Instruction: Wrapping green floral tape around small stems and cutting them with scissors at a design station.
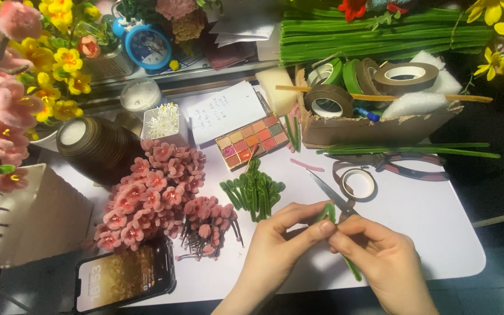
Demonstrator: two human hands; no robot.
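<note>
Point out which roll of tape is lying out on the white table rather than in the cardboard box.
It is the thin pale roll lying flat on the white table, beside the scissors, just above the hands. The other rolls, green and brown, sit in the cardboard box.

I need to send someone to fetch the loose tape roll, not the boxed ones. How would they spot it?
Start at the torn cardboard box at the back of the white table. Just in front of it, beside the pliers, a pale roll of tape lies flat. Unlike the green and brown rolls in the box, it sits alone on the tabletop near the scissors.
</note>
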